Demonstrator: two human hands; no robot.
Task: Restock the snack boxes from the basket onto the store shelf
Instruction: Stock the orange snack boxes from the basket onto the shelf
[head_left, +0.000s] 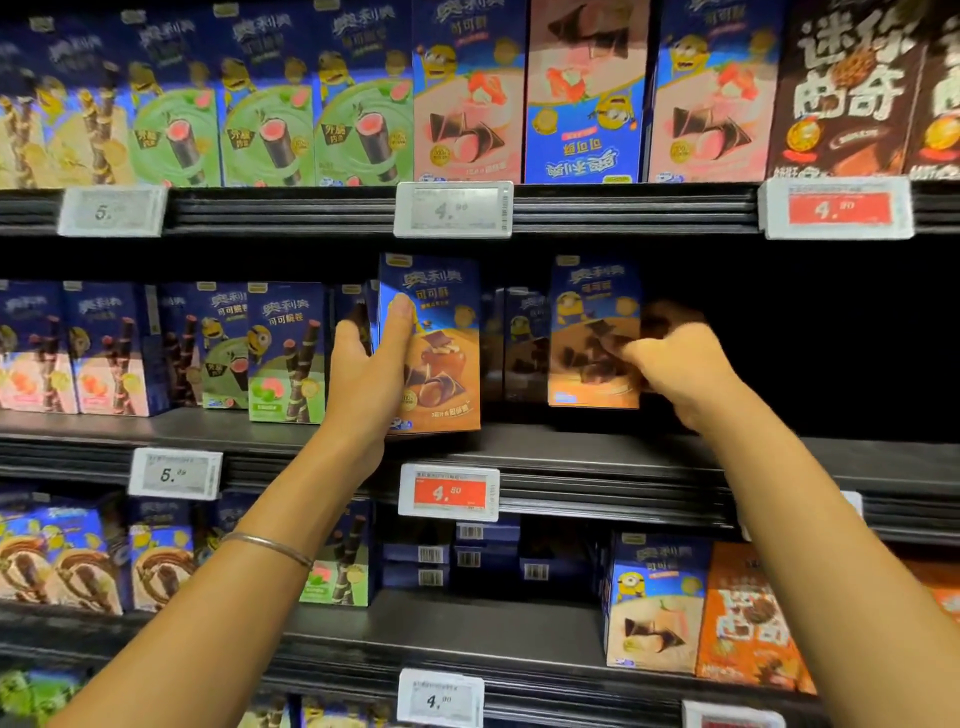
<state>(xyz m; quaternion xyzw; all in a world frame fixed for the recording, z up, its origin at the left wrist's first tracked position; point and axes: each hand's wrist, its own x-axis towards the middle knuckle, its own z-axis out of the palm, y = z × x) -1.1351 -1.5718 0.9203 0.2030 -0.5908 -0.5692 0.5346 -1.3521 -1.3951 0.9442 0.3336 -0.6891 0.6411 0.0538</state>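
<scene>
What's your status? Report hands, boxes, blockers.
Left hand grips brown box, upright at front edge of middle shelf. Right hand grips second box further back. Nothing in the way.

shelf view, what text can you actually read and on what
"奥利奥 可可酥": orange box in left hand
"奥利奥": second orange box, right hand grips it
"迷你曲奇": brown box, top right
"4.50": red tag under held box
grey tags: cents blurred; small print unreadable

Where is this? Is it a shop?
Most likely a shop's snack aisle. Rows of snack boxes fill the shelves, price tags hang on their front edges, and the left hand holds a brown box, the right hand a second box.
</scene>
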